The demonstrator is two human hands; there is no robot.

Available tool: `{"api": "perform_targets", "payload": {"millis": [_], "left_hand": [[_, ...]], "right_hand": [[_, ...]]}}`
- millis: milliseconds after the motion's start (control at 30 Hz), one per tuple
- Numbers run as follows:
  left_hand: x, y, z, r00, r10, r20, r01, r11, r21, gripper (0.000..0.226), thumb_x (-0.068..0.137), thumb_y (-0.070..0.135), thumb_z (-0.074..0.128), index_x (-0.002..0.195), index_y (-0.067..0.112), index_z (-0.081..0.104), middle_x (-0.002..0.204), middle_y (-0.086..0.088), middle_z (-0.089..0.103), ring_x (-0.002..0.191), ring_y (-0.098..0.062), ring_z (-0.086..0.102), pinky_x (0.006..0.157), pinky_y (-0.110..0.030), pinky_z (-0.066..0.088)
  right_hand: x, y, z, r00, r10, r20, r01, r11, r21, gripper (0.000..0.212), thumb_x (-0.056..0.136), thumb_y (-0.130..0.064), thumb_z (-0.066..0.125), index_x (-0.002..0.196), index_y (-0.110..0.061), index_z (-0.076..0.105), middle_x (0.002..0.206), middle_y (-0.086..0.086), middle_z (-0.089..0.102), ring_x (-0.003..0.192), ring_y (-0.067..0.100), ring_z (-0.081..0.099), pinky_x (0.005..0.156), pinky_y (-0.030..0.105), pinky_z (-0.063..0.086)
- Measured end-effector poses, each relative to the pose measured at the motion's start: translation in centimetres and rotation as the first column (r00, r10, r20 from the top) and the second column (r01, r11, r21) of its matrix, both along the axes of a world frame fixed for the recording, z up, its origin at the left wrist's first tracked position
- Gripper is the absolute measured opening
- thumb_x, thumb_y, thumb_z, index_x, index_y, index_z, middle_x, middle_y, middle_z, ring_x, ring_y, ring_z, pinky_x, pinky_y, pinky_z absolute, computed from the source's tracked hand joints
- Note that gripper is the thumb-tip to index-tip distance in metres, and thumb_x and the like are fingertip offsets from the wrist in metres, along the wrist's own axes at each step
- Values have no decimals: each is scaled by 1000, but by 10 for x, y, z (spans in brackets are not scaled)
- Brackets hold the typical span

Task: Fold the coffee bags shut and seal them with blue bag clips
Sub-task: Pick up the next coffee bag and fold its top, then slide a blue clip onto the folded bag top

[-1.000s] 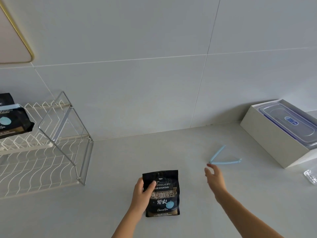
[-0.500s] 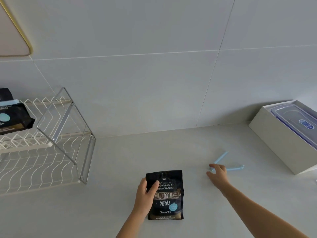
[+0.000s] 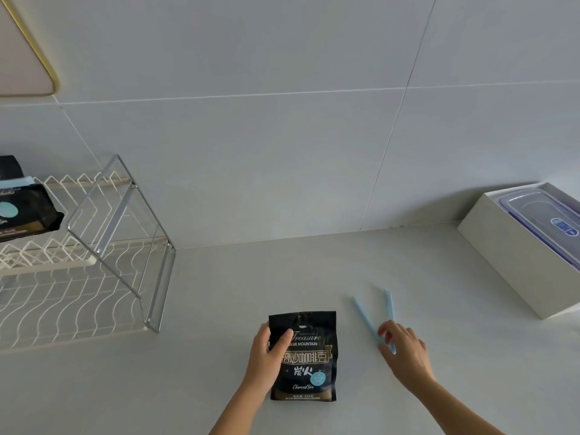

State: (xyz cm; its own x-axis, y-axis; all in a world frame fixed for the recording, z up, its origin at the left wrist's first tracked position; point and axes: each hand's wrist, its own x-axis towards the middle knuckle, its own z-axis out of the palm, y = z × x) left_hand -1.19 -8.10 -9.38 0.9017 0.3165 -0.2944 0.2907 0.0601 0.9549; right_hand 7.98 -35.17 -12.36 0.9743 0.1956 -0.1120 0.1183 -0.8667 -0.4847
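A black coffee bag [image 3: 309, 359] with gold lettering lies flat on the pale counter, top edge pointing away from me. My left hand [image 3: 266, 356] grips its upper left side, thumb on the front. A light blue bag clip [image 3: 373, 318], spread open in a V, lies to the right of the bag. My right hand [image 3: 405, 350] pinches the clip at its hinged end, the two arms pointing away from me. Another black coffee bag [image 3: 25, 211] with a blue clip across its fold rests on the upper shelf of the wire rack.
A white wire dish rack [image 3: 84, 277] with a metal frame fills the left side. At the right stands a white box [image 3: 514, 262] holding a clear lidded container [image 3: 546, 221]. A tiled wall runs behind the counter.
My right hand reached the blue clip, took hold of its hinge end and drew it nearer, turning its arms to point away. The left hand stayed on the bag.
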Motion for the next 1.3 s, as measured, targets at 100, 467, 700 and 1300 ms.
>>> {"api": "perform_targets", "payload": {"millis": [100,467,700,1300], "left_hand": [[0,0,0,1000,3,-7,-3,1000,8,16,89,24,59,101,15,58,100,-8,68,90,-17,68,64,-21,56],[-7,-3,2,1000,11,-1,-11,1000,8,14,88,25,60,99,17,59,99,-8,69,89,-16,69,65,-21,55],[-11,-5,4,1000,10,16,-10,1000,10,19,87,22,61,104,15,58,101,-9,69,88,-14,69,62,-17,55],[-21,-7,6,999,19,44,-21,999,42,16,85,15,64,100,9,61,91,-10,71,80,-10,70,60,-14,54]], "right_hand": [[2,-6,6,998,-59,-26,62,988,140,31,79,-7,68,97,-28,55,83,-8,59,81,17,53,64,30,43],[17,17,77,996,33,-80,14,847,531,37,76,13,62,86,-22,59,84,1,62,81,13,63,66,23,54],[-3,40,114,935,349,55,-344,864,367,30,80,1,62,88,-27,57,90,-11,64,90,6,61,77,19,54],[-14,82,119,870,471,147,-492,809,320,42,83,-7,62,103,-41,49,101,-25,52,96,2,56,83,18,52]]}}
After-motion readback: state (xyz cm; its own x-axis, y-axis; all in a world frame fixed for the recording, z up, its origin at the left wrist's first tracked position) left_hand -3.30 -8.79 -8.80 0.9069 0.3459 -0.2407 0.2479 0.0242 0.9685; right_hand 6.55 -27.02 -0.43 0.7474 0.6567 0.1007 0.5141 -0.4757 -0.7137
